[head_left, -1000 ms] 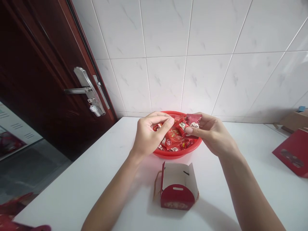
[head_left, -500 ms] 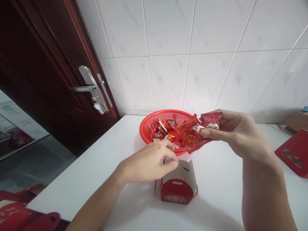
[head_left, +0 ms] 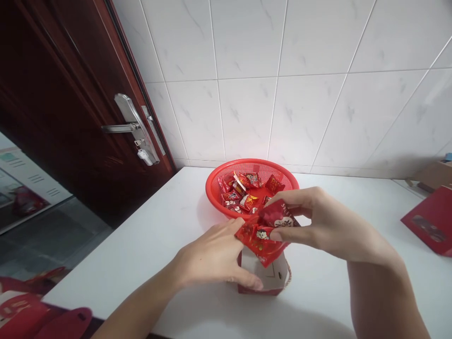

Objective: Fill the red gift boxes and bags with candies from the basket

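My right hand (head_left: 318, 226) pinches several red snack packets (head_left: 263, 235) between thumb and fingers. They hang over a small red gift box (head_left: 259, 293) with a pale inside and a twisted cord handle (head_left: 288, 275). The box stands on the white table with its top open. My left hand (head_left: 215, 259) is at the box's left side, thumb on the front rim and fingers toward the back, gripping it. Its fingertips are partly hidden by the packets. Behind the box, a red mesh basket (head_left: 213, 181) holds several wrapped sweets (head_left: 249, 201).
A red box with a window (head_left: 432, 221) lies at the table's right, by a cardboard box (head_left: 438, 174). A tiled wall (head_left: 247, 113) runs behind the table (head_left: 158, 226). At left are a dark door with a handle (head_left: 120, 128) and red boxes (head_left: 28, 315) below the edge.
My right hand has brought the packets left and down, from beside the basket to over the box. My left hand has lowered onto the box, whose front flap no longer stands up.
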Available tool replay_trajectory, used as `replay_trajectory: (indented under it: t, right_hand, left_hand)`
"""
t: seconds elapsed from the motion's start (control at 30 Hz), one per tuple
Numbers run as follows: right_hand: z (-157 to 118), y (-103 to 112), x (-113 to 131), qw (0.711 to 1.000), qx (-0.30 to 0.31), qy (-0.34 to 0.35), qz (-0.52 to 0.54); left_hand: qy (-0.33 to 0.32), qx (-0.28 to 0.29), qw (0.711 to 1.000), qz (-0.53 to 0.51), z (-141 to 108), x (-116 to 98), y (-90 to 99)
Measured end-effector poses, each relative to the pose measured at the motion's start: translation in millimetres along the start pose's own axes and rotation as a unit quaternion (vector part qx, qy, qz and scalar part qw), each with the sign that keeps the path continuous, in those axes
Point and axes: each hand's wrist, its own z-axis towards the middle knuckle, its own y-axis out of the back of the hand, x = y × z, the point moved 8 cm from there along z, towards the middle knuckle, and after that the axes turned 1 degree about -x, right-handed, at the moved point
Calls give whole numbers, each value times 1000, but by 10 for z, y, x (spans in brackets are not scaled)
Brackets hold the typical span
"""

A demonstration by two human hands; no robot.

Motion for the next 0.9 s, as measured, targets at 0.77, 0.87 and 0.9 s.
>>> replay_trajectory:
  t: [0.77,0.87,0.9]
  right_hand:
    - [92,-429,-287,960,21,-117,-254]
    - [117,-472,-332,960,38,-121,-248]
    - [120,-474,-341,960,43,-122,-248]
  left_hand:
    - [32,11,999,28,117,84,-51]
    - [45,9,998,35,111,116,-45]
    - [49,10,998,40,107,124,-45]
